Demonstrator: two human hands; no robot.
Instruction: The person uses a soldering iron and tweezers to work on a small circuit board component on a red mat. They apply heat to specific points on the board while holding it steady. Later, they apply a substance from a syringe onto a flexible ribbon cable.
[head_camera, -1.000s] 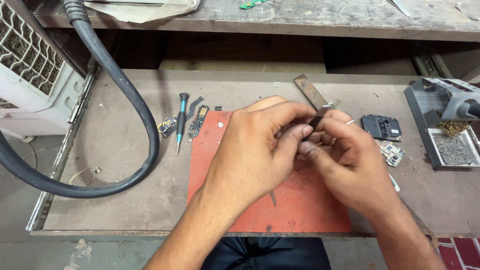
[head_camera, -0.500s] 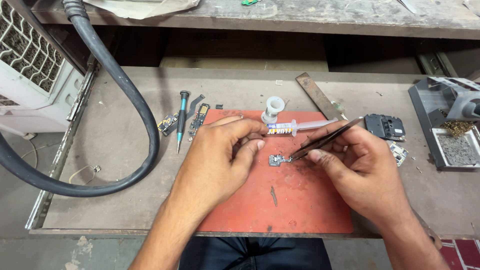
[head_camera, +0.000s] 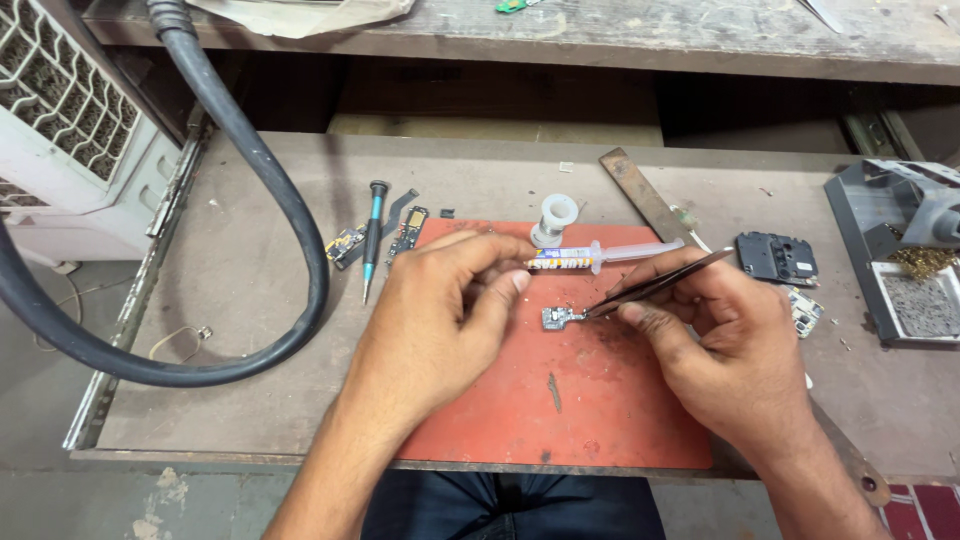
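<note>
My left hand (head_camera: 440, 320) rests over a red mat (head_camera: 560, 420), its thumb and forefinger pinched on the nozzle end of a clear syringe (head_camera: 600, 256) that points right across the mat's top edge. My right hand (head_camera: 720, 340) holds dark tweezers (head_camera: 660, 281). Their tips touch a small metal part (head_camera: 560, 318) lying on the mat between the two hands.
A white spool (head_camera: 555, 218) stands behind the syringe. To the left lie a screwdriver (head_camera: 372, 235), small circuit pieces (head_camera: 408, 230) and a thick black hose (head_camera: 290, 230). A metal strip (head_camera: 640, 195), a black phone part (head_camera: 778, 258) and a grey tray (head_camera: 900, 265) sit to the right.
My hands were clasped together over the mat and have since drawn apart. The syringe, spool and small metal part have come into sight, and the tweezers now point at the part.
</note>
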